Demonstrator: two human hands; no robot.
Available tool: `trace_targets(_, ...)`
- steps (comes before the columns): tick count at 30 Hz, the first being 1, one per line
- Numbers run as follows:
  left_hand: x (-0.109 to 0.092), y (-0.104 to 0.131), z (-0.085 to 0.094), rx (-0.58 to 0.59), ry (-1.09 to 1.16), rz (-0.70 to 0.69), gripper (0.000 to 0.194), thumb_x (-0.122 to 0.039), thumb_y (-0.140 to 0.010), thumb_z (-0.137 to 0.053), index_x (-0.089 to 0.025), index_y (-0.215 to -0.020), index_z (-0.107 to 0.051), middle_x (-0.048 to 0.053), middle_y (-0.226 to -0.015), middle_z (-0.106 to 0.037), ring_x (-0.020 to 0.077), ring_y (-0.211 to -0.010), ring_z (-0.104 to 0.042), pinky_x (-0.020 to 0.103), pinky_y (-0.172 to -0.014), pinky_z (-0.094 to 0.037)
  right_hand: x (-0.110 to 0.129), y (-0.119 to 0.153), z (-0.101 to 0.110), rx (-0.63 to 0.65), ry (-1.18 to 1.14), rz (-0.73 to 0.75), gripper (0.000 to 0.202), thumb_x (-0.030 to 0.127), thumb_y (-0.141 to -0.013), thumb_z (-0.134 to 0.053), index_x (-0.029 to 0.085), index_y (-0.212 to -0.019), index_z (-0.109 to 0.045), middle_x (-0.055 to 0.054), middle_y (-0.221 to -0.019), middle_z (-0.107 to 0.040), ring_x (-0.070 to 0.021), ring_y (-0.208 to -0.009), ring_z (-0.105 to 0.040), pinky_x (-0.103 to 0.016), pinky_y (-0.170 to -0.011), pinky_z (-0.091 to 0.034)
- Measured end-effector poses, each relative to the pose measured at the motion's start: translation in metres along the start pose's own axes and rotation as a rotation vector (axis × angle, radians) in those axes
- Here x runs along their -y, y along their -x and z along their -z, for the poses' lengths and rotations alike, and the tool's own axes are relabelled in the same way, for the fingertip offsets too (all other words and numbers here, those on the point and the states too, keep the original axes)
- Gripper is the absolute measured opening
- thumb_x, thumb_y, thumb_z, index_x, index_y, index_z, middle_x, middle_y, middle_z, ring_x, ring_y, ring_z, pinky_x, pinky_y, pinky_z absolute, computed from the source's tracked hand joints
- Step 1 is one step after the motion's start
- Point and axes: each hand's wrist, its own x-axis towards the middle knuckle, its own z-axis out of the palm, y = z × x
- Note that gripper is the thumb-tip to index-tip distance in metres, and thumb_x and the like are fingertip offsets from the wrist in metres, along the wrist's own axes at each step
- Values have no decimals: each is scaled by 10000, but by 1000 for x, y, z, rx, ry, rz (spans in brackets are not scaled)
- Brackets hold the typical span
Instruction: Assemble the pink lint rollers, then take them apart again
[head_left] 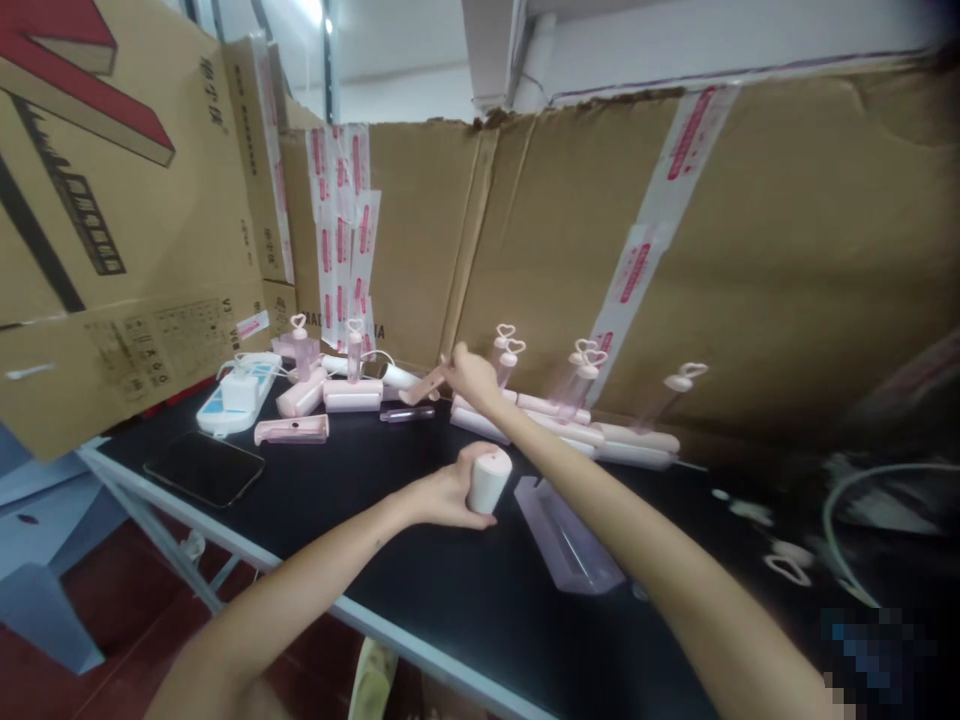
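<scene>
My left hand [442,492] is wrapped round a short white cylinder with a pale pink end [490,482], held over the black table. Farther back, my right hand [472,374] pinches one end of a slim pink plastic strip [423,386], which slants down to the left. Below that strip lies a narrow translucent piece [407,413]. A pink shell part [292,430] rests farther left. To the right of my left hand, partly behind my right forearm, sits a clear purple plastic tray [566,540].
Several pink-and-white units with heart-loop tops [577,385] stand along the cardboard wall [420,220]. A phone [204,468] and a power strip [255,390] with a white plug occupy the left side. Loose heart-loop parts [787,568] and a pale tube [829,530] lie at right.
</scene>
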Motion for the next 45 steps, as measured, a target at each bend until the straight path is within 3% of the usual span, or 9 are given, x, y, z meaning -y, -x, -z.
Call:
trace_targets(4,0,0,-2,-127,92,85,959,-237,-562,-767,-215,-1280,-131,143,-1297,-311,282,-1150,-465,434,-1000,-362,-29,17,56,-131,-163,-47,229,311,-914,-408,154,-1080,-427,-116,-955,-623,-222,-877,-604,-338,-723,-485)
trace_targets(7,-4,-2,-1,-202,182,174,953,-246,-552,-778,-211,-1256,-138,140,-1273,-308,271,-1129,-467,435,-971,-395,-47,50,92,-250,-577,-46,207,385,-905,-413,205,-1007,-410,-67,-945,-571,-173,-808,-595,-286,-624,-500)
trace_targets(9,-10,-5,0,-316,293,260,965,-249,-526,-800,-225,-1233,-144,122,-1235,-338,254,-1090,-488,431,-931,-436,-51,78,103,-286,-759,-60,197,409,-900,-405,228,-978,-400,-35,-889,-539,-151,-717,-579,-264,-543,-487)
trace_targets(13,-32,-10,0,-441,772,451,816,-242,-582,-787,-276,-1130,-183,41,-1055,-473,199,-912,-589,468,-825,-509,-45,128,96,-230,-718,-82,99,327,-876,-439,241,-907,-402,-6,-839,-507,-133,-625,-526,-273,-546,-461)
trace_targets(18,-57,-8,-2,-297,1063,538,733,-166,-608,-775,-295,-1063,-215,-5,-963,-523,161,-823,-625,472,-811,-518,-32,152,70,-184,-648,-99,102,273,-837,-466,227,-897,-398,0,-823,-505,-146,-651,-504,-297,-646,-429)
trace_targets(25,-57,-4,-3,-160,950,534,900,-140,-535,-816,-273,-1159,-182,52,-1056,-471,248,-979,-586,557,-852,-473,-34,155,54,-202,-666,-235,85,295,-834,-411,239,-894,-389,19,-795,-499,-162,-672,-503,-300,-648,-400)
trace_targets(38,-66,-2,-1,-17,753,453,992,-171,-525,-824,-249,-1260,-163,140,-1319,-334,272,-1209,-428,464,-984,-397,-25,165,44,-44,-608,-337,126,366,-850,-383,258,-914,-379,0,-862,-592,-207,-729,-587,-309,-634,-416)
trace_targets(41,-66,-3,4,39,744,532,1056,-195,-519,-819,-267,-1303,-116,123,-1259,-388,272,-1155,-467,476,-939,-420,-28,161,50,1,-507,-261,116,304,-834,-378,237,-924,-408,-20,-879,-607,-205,-740,-589,-303,-639,-410)
trace_targets(45,-62,-3,15,196,576,520,1056,-231,-522,-805,-236,-1328,-123,90,-1139,-446,275,-1073,-494,453,-882,-442,-40,146,76,227,-334,21,113,225,-738,-462,189,-811,-540,-31,-771,-629,-182,-683,-570,-266,-604,-381)
